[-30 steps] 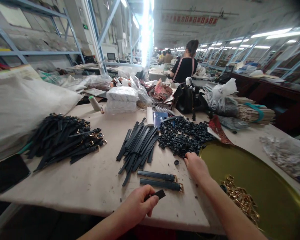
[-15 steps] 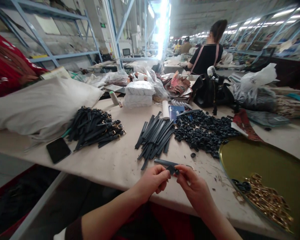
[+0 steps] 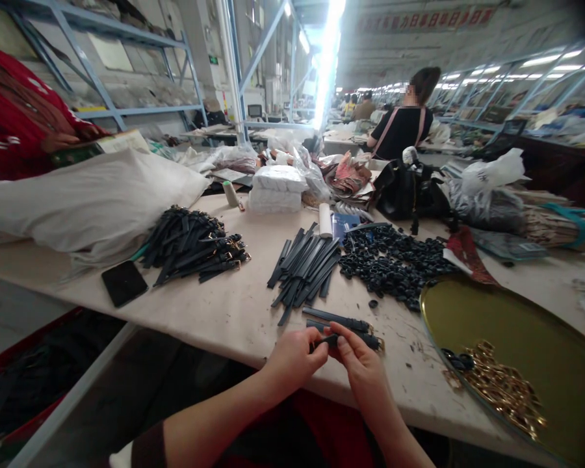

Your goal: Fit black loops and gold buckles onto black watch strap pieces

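Both hands meet at the table's near edge. My left hand (image 3: 292, 356) is closed on a short black strap piece (image 3: 327, 340), and my right hand (image 3: 359, 364) pinches the same piece from the right. Just beyond them lie two finished black straps with gold buckles (image 3: 344, 321). A loose pile of black strap pieces (image 3: 303, 266) lies further out, with a heap of small black loops (image 3: 394, 263) to its right.
A round brass tray (image 3: 517, 325) holding gold buckles (image 3: 504, 387) sits at the right. A pile of buckled straps (image 3: 192, 246), a black phone (image 3: 123, 283) and a white cloth bag (image 3: 88, 201) lie at the left. A person in black sits beyond the table.
My right hand came back from the loop heap to meet my left hand at the strap piece. Both hands now work it together near the table edge; the view swung left.
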The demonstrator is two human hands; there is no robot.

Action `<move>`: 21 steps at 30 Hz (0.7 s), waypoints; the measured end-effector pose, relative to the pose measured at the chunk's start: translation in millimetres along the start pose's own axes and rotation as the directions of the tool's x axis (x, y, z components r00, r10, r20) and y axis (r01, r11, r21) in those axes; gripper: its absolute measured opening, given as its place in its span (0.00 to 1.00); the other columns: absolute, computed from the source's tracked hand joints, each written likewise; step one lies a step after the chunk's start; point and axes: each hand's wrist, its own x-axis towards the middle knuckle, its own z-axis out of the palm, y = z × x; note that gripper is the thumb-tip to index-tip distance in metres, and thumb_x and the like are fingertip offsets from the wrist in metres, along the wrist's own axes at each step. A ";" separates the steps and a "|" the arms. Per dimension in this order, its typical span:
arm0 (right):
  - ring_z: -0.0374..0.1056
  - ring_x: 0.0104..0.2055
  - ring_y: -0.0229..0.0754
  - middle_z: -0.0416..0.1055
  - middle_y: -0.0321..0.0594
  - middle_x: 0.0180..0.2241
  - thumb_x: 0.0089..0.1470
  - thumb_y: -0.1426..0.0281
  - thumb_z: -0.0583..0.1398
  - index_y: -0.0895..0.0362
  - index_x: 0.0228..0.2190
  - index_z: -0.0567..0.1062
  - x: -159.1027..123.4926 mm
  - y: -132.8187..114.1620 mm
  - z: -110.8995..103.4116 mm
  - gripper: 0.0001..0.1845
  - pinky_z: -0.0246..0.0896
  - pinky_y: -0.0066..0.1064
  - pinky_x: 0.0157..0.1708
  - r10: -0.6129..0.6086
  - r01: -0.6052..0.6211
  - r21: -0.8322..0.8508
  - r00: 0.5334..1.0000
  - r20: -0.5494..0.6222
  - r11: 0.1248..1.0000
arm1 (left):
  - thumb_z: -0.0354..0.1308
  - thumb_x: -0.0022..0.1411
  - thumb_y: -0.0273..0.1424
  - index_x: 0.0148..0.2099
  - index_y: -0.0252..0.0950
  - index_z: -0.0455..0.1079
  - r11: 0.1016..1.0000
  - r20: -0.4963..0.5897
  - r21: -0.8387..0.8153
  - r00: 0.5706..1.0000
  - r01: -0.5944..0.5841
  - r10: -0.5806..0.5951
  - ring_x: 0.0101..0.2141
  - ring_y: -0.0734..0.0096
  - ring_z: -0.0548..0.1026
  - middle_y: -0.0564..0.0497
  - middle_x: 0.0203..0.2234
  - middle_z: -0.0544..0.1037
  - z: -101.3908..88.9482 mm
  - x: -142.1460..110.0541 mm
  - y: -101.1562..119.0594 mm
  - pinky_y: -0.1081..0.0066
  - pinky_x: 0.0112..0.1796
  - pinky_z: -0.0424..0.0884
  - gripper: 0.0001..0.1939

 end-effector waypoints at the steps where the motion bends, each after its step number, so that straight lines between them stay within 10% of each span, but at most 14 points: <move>1: 0.69 0.40 0.48 0.74 0.43 0.39 0.45 0.58 0.59 0.57 0.39 0.74 -1.2 2.5 2.8 0.21 0.61 0.44 0.45 -0.055 0.053 -0.051 0.997 -0.057 0.997 | 0.47 0.55 0.36 0.27 0.35 0.63 0.997 0.032 -0.072 0.999 0.035 -0.032 0.18 0.78 0.60 0.57 0.14 0.62 3.5 0.4 -0.9 0.76 0.21 0.51 0.11; 8: 0.65 0.47 0.48 0.72 0.43 0.43 0.49 0.60 0.57 0.54 0.41 0.73 -11.8 16.8 14.3 0.18 0.54 0.44 0.50 -0.225 0.182 -0.223 0.957 -0.185 0.958 | 0.47 0.55 0.32 0.23 0.35 0.57 0.965 0.083 -0.258 0.996 0.046 -0.025 0.18 0.80 0.58 0.59 0.14 0.59 11.6 1.8 -2.1 0.77 0.21 0.52 0.10; 15: 0.70 0.40 0.46 0.75 0.41 0.34 0.41 0.59 0.64 0.55 0.35 0.74 2.0 5.9 17.7 0.19 0.63 0.39 0.44 0.216 -0.187 0.404 0.976 -0.027 0.896 | 0.45 0.59 0.34 0.25 0.34 0.61 0.977 -0.030 -0.211 1.000 -0.014 0.008 0.21 0.79 0.60 0.58 0.16 0.62 4.2 2.8 5.7 0.77 0.24 0.54 0.13; 21: 0.71 0.36 0.46 0.76 0.40 0.31 0.30 0.54 0.68 0.55 0.31 0.75 8.0 24.0 14.2 0.25 0.67 0.31 0.36 0.322 -0.259 0.421 0.943 -0.084 0.869 | 0.46 0.57 0.33 0.28 0.33 0.67 0.997 0.060 -0.073 0.998 0.025 -0.021 0.20 0.79 0.61 0.56 0.17 0.65 -9.7 11.1 1.5 0.77 0.21 0.52 0.12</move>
